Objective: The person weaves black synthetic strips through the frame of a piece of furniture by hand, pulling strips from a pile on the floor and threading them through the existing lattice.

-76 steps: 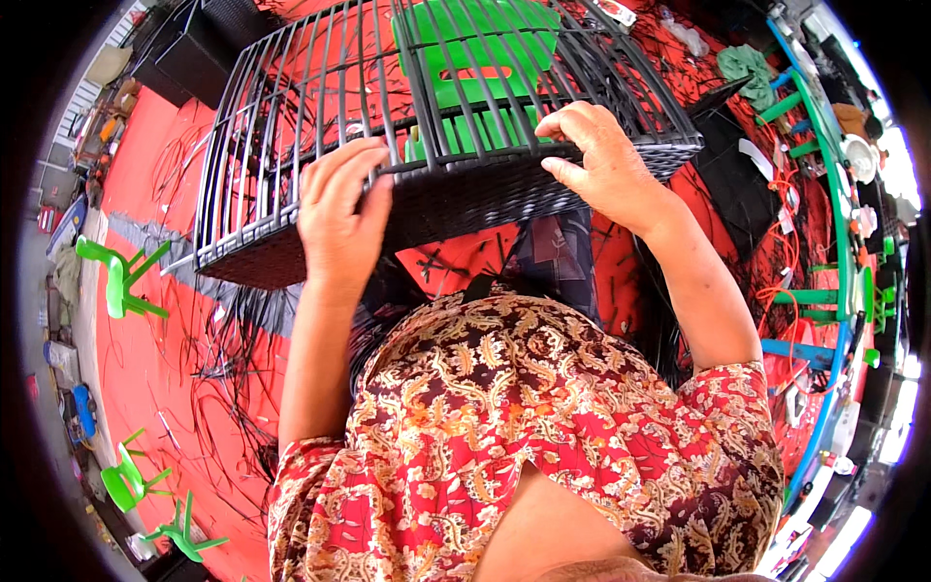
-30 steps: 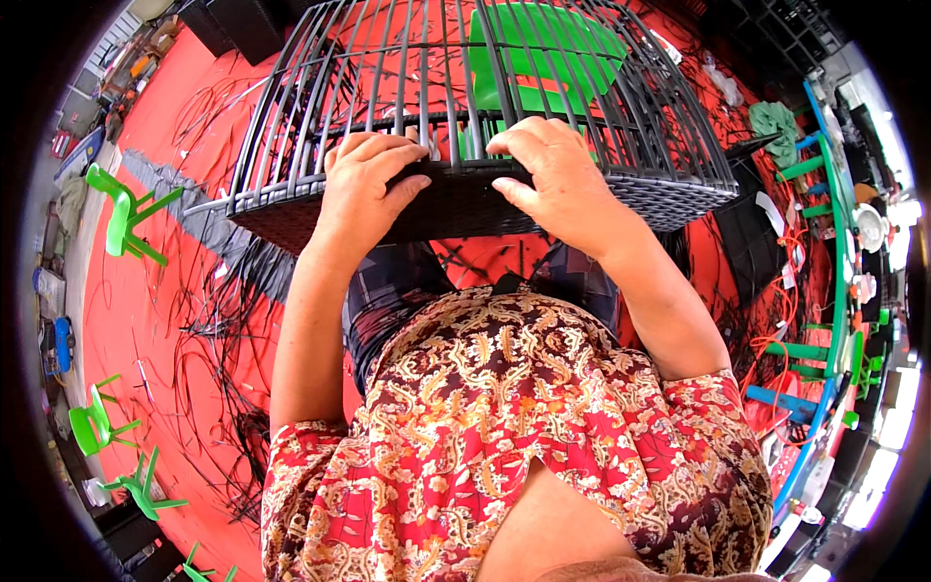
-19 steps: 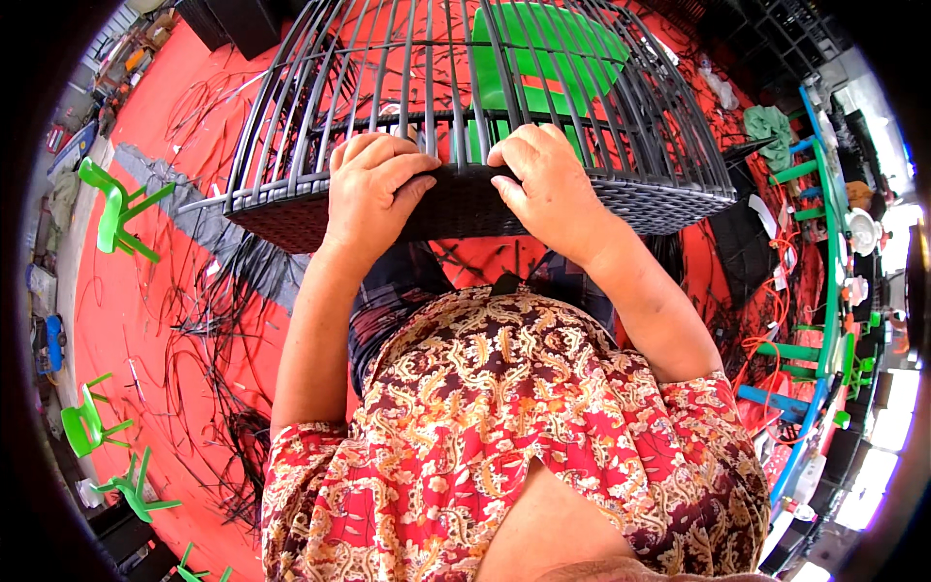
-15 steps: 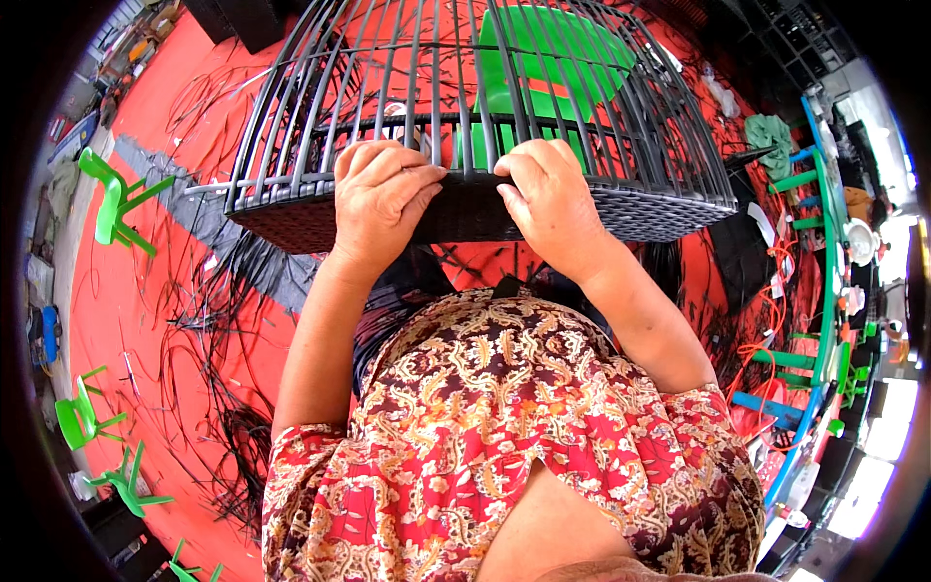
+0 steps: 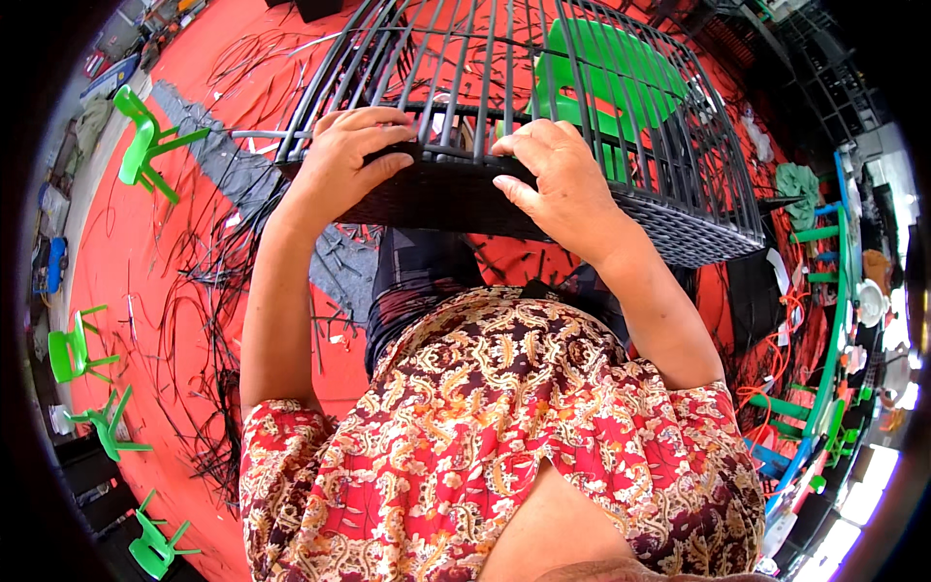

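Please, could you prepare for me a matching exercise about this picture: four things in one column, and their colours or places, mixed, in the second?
Things
1. Barred frame
2. Largest green chair
3. Floor covering
4. Pale green cloth

Colours or places
A. Red, with dark strips lying on it
B. Black, with left hand and right hand at its near edge
C. Towards the picture's right rim
D. Seen through the barred frame

Pairs: 1-B; 2-D; 3-A; 4-C

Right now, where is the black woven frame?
In the head view, the black woven frame spans the upper middle, slightly rightward, beyond the floral shirt, with the left hand and right hand at its near edge.
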`<state>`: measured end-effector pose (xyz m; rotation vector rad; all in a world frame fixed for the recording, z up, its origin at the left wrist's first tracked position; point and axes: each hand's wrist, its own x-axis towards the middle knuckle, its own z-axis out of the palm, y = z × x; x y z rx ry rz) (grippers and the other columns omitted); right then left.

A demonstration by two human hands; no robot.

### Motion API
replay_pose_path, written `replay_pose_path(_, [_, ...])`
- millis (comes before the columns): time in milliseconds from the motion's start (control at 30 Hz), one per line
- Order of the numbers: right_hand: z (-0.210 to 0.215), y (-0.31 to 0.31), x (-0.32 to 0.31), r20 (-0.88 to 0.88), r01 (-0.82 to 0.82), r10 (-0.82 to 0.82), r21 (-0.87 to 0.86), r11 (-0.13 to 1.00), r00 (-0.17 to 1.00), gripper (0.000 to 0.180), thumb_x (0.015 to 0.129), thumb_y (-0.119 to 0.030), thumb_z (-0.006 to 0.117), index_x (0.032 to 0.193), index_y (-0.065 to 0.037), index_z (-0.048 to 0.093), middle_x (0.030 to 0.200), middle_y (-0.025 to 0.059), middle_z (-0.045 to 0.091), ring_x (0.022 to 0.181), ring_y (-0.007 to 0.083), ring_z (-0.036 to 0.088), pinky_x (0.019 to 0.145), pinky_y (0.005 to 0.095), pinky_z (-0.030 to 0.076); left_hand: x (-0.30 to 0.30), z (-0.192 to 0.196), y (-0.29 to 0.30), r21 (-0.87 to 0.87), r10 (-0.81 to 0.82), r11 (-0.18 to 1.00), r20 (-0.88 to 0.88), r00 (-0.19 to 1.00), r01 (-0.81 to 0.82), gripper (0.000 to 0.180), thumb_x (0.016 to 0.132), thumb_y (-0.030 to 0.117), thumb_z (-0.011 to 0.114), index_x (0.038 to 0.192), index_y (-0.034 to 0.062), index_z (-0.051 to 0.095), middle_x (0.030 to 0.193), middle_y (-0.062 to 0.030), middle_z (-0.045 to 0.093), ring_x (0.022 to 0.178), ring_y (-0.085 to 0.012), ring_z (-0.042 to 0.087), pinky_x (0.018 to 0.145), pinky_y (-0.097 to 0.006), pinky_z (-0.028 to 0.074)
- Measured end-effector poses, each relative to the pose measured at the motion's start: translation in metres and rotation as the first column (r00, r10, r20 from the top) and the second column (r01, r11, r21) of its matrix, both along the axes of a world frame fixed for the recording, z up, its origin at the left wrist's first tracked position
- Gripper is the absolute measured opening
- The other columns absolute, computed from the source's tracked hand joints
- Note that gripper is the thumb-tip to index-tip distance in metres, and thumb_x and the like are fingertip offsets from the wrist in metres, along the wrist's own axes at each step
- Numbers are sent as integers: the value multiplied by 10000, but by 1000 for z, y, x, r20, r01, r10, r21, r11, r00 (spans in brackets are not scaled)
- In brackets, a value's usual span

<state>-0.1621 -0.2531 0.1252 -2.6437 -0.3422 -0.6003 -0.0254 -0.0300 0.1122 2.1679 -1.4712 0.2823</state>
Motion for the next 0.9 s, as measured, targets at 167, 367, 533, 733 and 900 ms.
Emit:
replay_pose_path(167, [-3, 3, 9, -29, 3, -4, -8, 1000, 1000, 171, 688, -114, 654, 835, -67, 579, 844, 91, 535, 853, 283, 504, 783, 382, 409, 2, -5, -9, -51, -51, 998, -53, 997, 48, 226, 735, 180, 640, 918, 51, 617, 997, -74, 599, 960, -254, 547, 850, -354, 399])
replay_pose_path(367, [2, 7, 8, -154, 63, -61, 9, 998, 986, 170, 685, -130, 648, 814, -61, 562, 815, 117, 532, 846, 299, 504, 775, 390, 414, -10, -2, -7, -114, -33, 993, 37, 999, 37, 198, 720, 155, 643, 892, 60, 619, 948, -59, 605, 931, -254, 547, 836, -360, 399])
replay_pose_path(533, [1, 13, 6, -128, 72, -70, 9, 997, 989, 175, 675, -133, 635, 804, -57, 544, 792, 118, 520, 818, 307, 497, 759, 406, 409, -18, -6, -1, -164, 11, 987, 36, 999, -5, 179, 714, 143, 647, 866, 51, 623, 925, -54, 609, 910, -248, 555, 808, -353, 410])
replay_pose_path(733, [-21, 14, -4, 178, 120, -88, -180, 976, 980, 125, 630, -100, 578, 733, -64, 517, 759, 111, 497, 737, 292, 477, 650, 394, 389, -21, -30, -8, -249, 26, 968, 117, 993, 4, 136, 719, 98, 640, 842, 41, 626, 909, -78, 613, 857, -254, 561, 784, -373, 412])
replay_pose_path(900, [-22, 34, 14, 302, 40, -38, 0, 999, 953, 100, 645, -142, 526, 689, -53, 512, 751, 108, 486, 750, 277, 488, 658, 390, 405, -22, -30, 18, -224, 126, 969, 68, 990, -108, 205, 780, 104, 589, 953, -5, 610, 993, -137, 606, 965, -319, 539, 876, -426, 383])
